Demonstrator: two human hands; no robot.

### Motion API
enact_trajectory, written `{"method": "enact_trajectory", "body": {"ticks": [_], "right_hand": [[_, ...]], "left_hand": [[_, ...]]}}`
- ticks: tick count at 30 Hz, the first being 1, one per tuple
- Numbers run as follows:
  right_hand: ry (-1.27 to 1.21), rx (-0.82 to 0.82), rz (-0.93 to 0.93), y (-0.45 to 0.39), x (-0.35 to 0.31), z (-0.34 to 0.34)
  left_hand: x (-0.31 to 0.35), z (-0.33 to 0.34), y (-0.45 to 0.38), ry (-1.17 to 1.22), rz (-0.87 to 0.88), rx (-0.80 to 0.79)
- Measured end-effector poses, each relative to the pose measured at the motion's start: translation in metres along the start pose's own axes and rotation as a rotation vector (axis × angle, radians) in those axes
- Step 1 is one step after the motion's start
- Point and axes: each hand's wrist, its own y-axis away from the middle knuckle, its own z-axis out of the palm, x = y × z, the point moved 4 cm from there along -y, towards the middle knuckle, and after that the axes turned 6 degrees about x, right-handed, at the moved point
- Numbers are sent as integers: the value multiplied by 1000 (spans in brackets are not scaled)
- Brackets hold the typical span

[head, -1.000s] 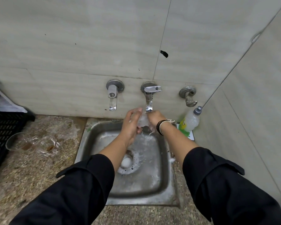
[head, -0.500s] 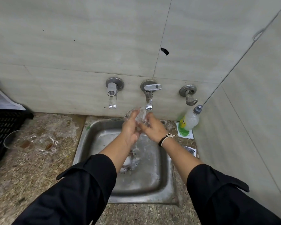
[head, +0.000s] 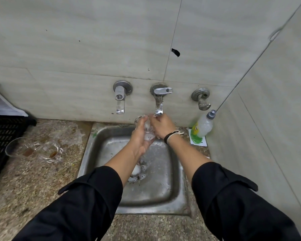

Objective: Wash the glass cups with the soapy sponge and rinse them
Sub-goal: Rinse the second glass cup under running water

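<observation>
Sink (head: pixel 177 193): I saw it lay below both hands, steel, wet.
Left hand (head: pixel 140 136): its fingers were curled around the glass cup (head: pixel 146 126).
Right hand (head: pixel 161 126): it gripped the same cup from the other side.
Glass cup: it was held between my two hands, just under the middle tap (head: pixel 159 101).
Two dirty cups (head: pixel 33 150): they stood far left of the left hand.

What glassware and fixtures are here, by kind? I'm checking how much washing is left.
Glass cups: 3, one held, two on the counter
Wall taps: 3
Soap bottle: 1
Total: 7
</observation>
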Motion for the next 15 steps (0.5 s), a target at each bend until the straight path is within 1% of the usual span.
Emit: {"method": "enact_trajectory", "body": {"ticks": [1,2,3,5,7,9,11,12,13,15], "right_hand": [[82,95,-9,-2,-2,0],[124,152,-3,-1,-5,0],[153,166,1,-3,-4,1],[178,90,5,-2,-2,6],[33,-7,75,-1,4,9],[-121,-74,192,-3,9,7],[-117,-152,251,-7,13,4],[-89,-190,262,-7,15,0],[-77,-204,281,-6,18,-2],[-119,-152,334,-3,25,-9]], "left_hand": [[0,1,1,-19,-8,5],[0,1,0,-45,-15,22],[1,-1,-1,-71,-17,45],[5,-9,-5,-162,7,117],[12,-19,-8,-314,43,158],[15,-21,-6,-504,63,127],[17,-17,-6,-692,103,87],[19,-13,-5,-753,136,100],[23,-8,-4,-809,190,136],[30,4,-6,-930,337,214]]}}
